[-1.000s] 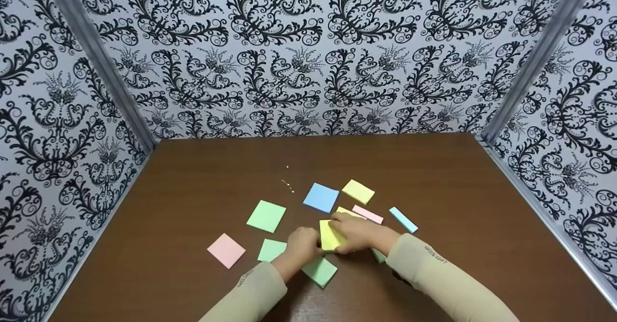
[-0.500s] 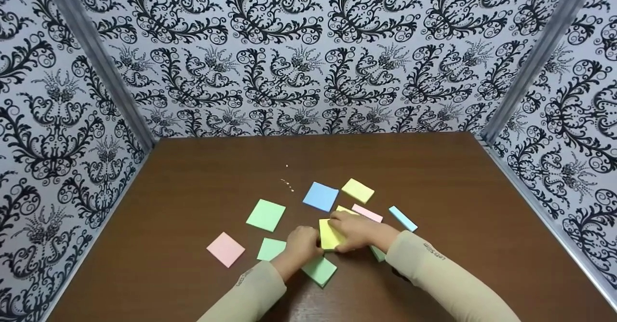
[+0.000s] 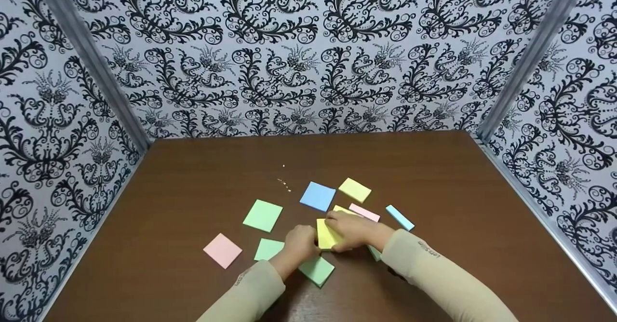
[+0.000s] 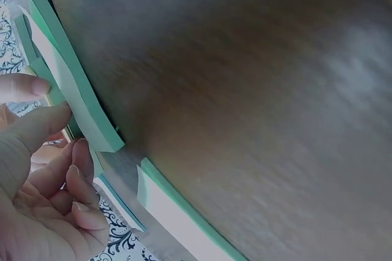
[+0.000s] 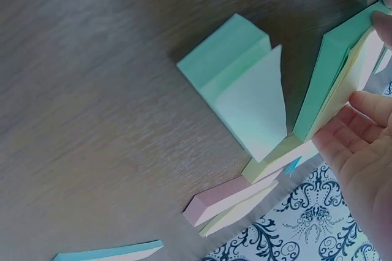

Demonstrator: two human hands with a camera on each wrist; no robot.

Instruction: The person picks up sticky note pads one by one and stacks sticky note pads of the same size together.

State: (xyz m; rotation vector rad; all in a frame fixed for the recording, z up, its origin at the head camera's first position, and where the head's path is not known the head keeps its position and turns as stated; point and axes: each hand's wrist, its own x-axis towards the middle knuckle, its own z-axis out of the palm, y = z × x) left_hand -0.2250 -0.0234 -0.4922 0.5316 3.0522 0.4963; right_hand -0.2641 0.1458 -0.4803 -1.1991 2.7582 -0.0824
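Observation:
In the head view, a yellow sticky note pad (image 3: pixel 327 236) with a green layer under it lies between both hands at the middle of the cluster. My right hand (image 3: pixel 354 230) grips it from the right, fingers over the far side and thumb at the near edge. At its near left corner, my left hand (image 3: pixel 301 243) pinches the edge, the other fingers curled in the left wrist view. The right wrist view shows the green layer (image 5: pixel 324 68) below the yellow one. A green pad (image 3: pixel 318 270) lies just below my left hand, another green pad (image 3: pixel 269 249) partly behind it.
Around the hands on the brown table (image 3: pixel 424 283) lie a pink pad (image 3: pixel 222 250), a green pad (image 3: pixel 263 215), a blue pad (image 3: pixel 317 196), a yellow pad (image 3: pixel 355 190), a narrow pink pad (image 3: pixel 365 212) and a narrow blue pad (image 3: pixel 399 217). Patterned walls (image 3: pixel 299 61) enclose the table.
The head view has shifted slightly, so everything sits a little further left. Both hands keep their hold on the yellow and green pad, with hardly any movement.

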